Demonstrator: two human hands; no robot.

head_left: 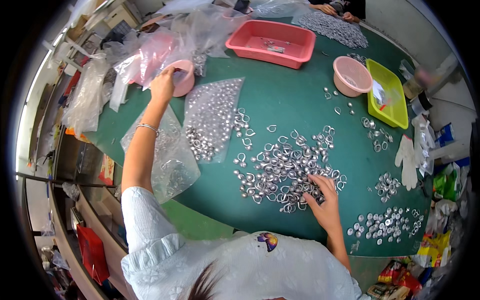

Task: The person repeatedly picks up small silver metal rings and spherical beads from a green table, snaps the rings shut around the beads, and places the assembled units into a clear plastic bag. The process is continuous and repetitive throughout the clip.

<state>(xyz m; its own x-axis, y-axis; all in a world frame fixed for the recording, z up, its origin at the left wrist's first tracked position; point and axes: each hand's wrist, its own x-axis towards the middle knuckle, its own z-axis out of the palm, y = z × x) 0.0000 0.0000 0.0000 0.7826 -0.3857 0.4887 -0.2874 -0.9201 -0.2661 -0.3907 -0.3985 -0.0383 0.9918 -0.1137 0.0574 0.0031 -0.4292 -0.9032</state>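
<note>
My left hand [163, 86] is stretched out to the far left, at the rim of a small pink bucket [184, 86]. Its fingers are closed near something small and dark, too unclear to name. My right hand [326, 201] rests at the near right edge of a pile of silver metal rings with round knobs [285, 167], thumb and fingers apart and touching the pieces. Between the arms lies a clear bag of silver balls [212, 112], some spilling from its mouth. Under my left forearm is another clear plastic bag [172, 165] with small metal parts.
A red-pink basin [270, 56], a pink bowl [352, 77] and a yellow-green basket [387, 95] stand along the far side. Small metal groups [385, 225] and a white glove [407, 162] lie at right. Another person's hands [337, 12] work by a grey heap [332, 30].
</note>
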